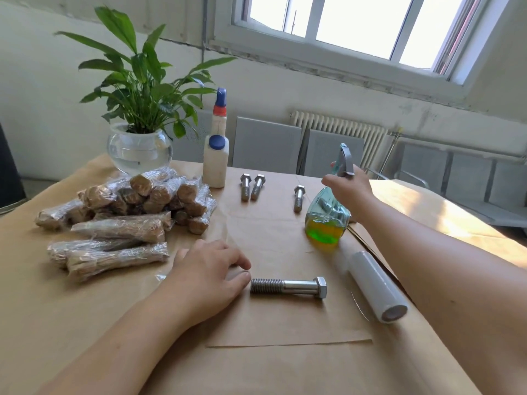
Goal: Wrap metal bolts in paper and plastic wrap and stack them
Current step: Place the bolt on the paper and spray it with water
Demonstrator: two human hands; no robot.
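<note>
Right beside the long steel hex bolt (288,287), left hand (206,276) rests flat, fingers relaxed.
Beyond that bolt, right hand (348,185) grips the clear green-liquid spray bottle (328,216).

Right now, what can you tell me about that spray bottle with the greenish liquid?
The spray bottle is clear, blue-tinted plastic with a grey trigger head, about a third full of yellow-green liquid. It stands upright on the brown paper at the table's right side, beyond the roll of plastic wrap. The right hand grips its neck, just under the trigger. A loose bolt lies just to its left.
</note>
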